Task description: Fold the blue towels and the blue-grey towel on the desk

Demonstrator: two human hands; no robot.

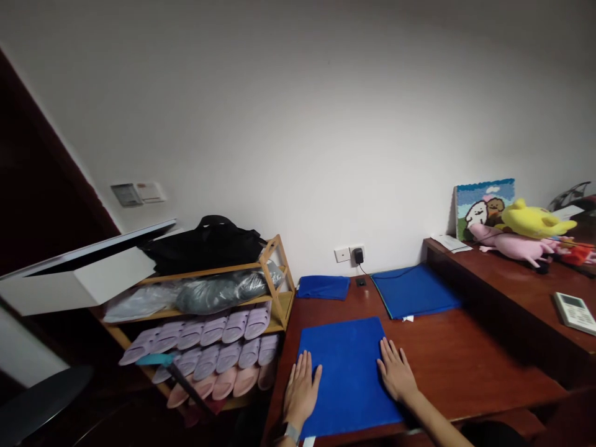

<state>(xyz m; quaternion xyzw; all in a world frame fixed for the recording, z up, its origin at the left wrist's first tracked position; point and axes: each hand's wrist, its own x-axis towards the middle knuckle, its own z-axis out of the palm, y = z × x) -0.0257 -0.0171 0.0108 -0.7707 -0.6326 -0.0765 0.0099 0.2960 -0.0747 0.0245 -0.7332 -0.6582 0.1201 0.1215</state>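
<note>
On the desk point(465, 366), left hand point(302, 390) and right hand point(399, 377), fingers point(305, 364) outstretched, straddle edges of a blue cloth point(348, 382).

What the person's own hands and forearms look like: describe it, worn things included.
The left grip is a bare, ungloved hand with a greyish band, perhaps a watch strap, at its wrist. The right grip is likewise a bare, ungloved hand; no sleeve or band shows on the right forearm. No markings can be made out.
</note>
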